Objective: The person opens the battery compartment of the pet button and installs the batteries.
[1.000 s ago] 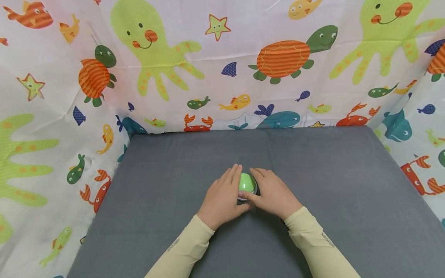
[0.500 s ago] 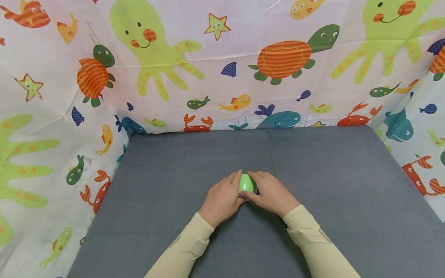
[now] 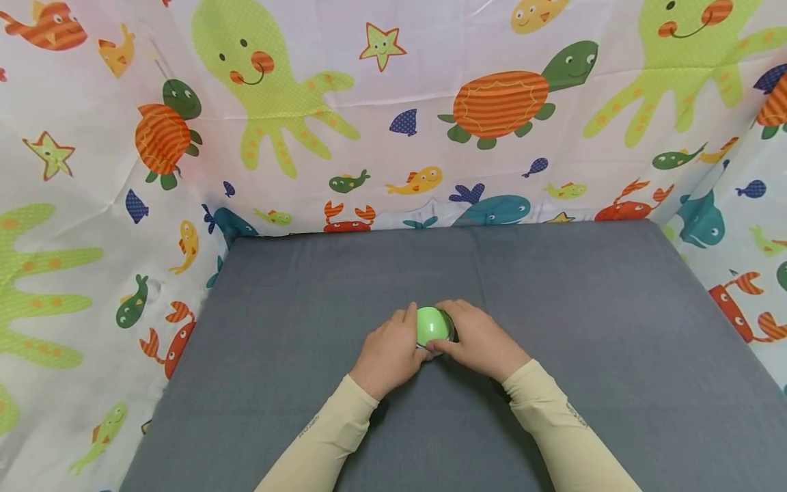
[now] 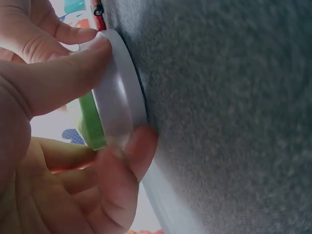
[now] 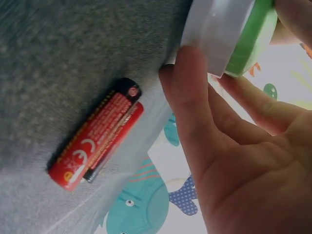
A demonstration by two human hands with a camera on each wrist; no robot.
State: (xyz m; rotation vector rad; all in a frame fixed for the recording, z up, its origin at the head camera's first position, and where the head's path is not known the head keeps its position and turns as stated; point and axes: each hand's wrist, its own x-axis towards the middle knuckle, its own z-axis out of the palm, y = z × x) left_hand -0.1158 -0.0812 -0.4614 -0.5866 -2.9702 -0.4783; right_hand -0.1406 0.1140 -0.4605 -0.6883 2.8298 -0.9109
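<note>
A round push button [image 3: 432,325] with a green dome and a white base stands between both hands on the grey cloth. My left hand [image 3: 386,350] grips its left side. In the left wrist view, that hand's thumb lies against the white base [image 4: 117,95], with fingers reaching the opposite edge. From the other side my right hand [image 3: 482,340] holds the button, thumb at the near rim and fingers at the far side. Two red-and-black batteries [image 5: 97,136] lie together near the right hand's fingers in the right wrist view; in the head view that hand hides them.
The grey cloth-covered table [image 3: 320,280] spreads around the hands. A white curtain [image 3: 375,82] printed with sea animals hangs along the back and both sides.
The left fingers, stretched out a second ago, have drawn back and curled around the button's left side. More of the green dome shows, slightly further left. The right hand barely moves.
</note>
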